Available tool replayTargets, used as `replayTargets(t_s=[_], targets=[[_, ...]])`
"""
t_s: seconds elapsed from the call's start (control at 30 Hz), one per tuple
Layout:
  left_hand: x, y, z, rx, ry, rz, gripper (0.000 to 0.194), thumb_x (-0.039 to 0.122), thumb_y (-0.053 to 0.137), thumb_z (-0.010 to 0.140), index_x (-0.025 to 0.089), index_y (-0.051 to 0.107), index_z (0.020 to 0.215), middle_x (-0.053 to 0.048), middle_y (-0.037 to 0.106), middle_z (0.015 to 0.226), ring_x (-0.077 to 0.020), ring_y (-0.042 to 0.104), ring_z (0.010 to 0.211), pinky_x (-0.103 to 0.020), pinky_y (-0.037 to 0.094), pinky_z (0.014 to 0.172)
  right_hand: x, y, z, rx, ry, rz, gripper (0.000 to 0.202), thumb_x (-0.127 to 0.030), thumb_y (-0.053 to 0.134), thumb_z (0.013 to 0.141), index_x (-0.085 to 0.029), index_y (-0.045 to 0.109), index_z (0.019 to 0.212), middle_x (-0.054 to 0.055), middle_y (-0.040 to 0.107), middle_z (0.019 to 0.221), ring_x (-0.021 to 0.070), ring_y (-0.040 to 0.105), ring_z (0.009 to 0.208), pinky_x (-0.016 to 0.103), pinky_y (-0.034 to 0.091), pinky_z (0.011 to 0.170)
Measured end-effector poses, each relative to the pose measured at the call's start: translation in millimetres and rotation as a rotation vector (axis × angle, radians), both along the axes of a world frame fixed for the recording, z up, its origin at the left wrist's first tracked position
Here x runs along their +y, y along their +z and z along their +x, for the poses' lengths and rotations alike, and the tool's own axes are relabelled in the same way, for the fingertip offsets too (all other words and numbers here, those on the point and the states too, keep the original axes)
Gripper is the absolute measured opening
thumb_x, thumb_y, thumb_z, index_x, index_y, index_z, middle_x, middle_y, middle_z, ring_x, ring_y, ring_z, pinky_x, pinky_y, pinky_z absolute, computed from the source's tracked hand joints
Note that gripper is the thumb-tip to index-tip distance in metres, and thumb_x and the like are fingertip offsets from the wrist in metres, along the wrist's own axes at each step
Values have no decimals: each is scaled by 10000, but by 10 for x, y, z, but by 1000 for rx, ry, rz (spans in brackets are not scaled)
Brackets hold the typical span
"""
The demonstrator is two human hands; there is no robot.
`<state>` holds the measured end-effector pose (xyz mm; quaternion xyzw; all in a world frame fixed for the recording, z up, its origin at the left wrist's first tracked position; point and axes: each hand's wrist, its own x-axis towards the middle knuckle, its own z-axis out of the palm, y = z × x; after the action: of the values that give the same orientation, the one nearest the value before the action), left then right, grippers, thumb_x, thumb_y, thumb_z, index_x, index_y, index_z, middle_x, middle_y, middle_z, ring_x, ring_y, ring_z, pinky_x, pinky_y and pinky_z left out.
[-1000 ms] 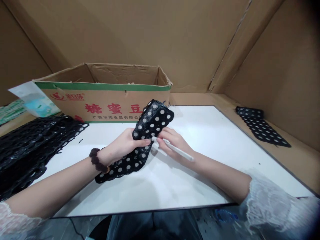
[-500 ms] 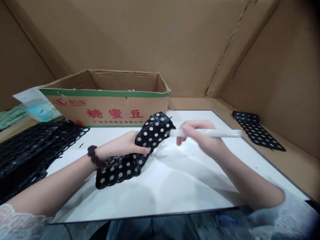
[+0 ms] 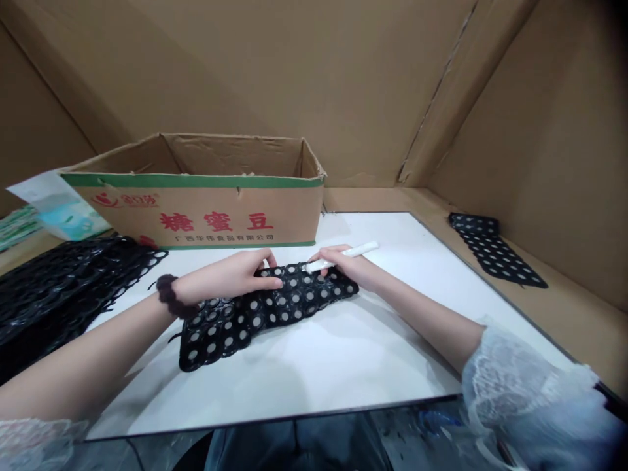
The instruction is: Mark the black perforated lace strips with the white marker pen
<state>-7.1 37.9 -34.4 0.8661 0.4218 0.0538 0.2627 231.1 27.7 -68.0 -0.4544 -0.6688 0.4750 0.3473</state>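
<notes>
A black strip with rows of round holes or pale dots [image 3: 255, 313] lies across the white board, its right part turned up along the far edge. My left hand [image 3: 245, 271] grips its upper edge near the middle, thumb on the near face and the other fingers mostly behind. In my right hand [image 3: 346, 265] is a slim white pen-like tool [image 3: 363, 249], held like a pencil. The tool's tip meets the strip's top edge, right of my left thumb. Whether the tip is a blade or a nib is too small to tell.
An open cardboard box [image 3: 196, 209] stands at the back left. Beside it lie a heap of similar black sheets [image 3: 59, 294] and a plastic packet [image 3: 69, 216]. Another dotted black piece [image 3: 495, 252] rests on cardboard at the right. Cardboard walls [image 3: 294, 72] enclose the white board [image 3: 343, 366].
My right hand has moved left and down, bringing the white tool's tip from beside the strip onto its edge. The strip's raised right end has come down and now stretches further right.
</notes>
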Motion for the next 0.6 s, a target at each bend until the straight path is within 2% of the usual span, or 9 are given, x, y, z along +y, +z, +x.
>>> replayTargets(t_s=[0.1, 0.17, 0.27, 0.33, 0.43, 0.6], targets=[[9, 79, -61, 200, 71, 254, 489, 635, 497, 662, 188, 554, 852, -49, 570, 668, -231, 531, 645, -286, 340, 617, -65, -44, -94, 113, -6, 47, 319, -331, 399, 824, -145, 658, 803, -1, 584, 629, 137, 543, 722, 266, 364, 766], [5, 99, -52, 226, 24, 306, 467, 627, 529, 641, 187, 571, 793, -60, 568, 683, -245, 533, 690, -297, 339, 662, -115, -60, -147, 126, 1, 93, 321, -304, 376, 835, -150, 658, 833, -2, 576, 646, 131, 535, 721, 264, 371, 760], [-39, 53, 59, 54, -114, 198, 364, 528, 467, 746, 201, 564, 874, -55, 590, 871, -222, 528, 821, -281, 348, 731, -187, -53, -172, 76, 16, 118, 316, -280, 366, 842, -159, 654, 892, 5, 594, 735, 123, 529, 714, 268, 389, 748], [-81, -12, 159, -69, -141, 100, 305, 445, 382, 817, 202, 523, 937, -41, 581, 927, -192, 520, 836, -268, 358, 735, -220, -41, -165, 70, 33, 105, 320, -280, 360, 845, -163, 652, 899, 18, 605, 831, 127, 532, 745, 270, 405, 737], [-123, -96, 247, -113, -108, 33, 257, 383, 338, 842, 190, 475, 942, -32, 567, 887, -177, 510, 791, -270, 365, 708, -230, -46, -152, 88, 43, 74, 324, -265, 348, 845, -160, 649, 903, 32, 606, 904, 137, 531, 800, 265, 419, 712], [-125, -119, 220, -92, -107, 7, 248, 373, 320, 845, 188, 484, 822, -6, 542, 790, -171, 485, 748, -268, 345, 690, -187, -122, -148, 96, 45, 61, 330, -254, 341, 840, -151, 645, 914, 34, 611, 900, 123, 524, 727, 267, 409, 698]])
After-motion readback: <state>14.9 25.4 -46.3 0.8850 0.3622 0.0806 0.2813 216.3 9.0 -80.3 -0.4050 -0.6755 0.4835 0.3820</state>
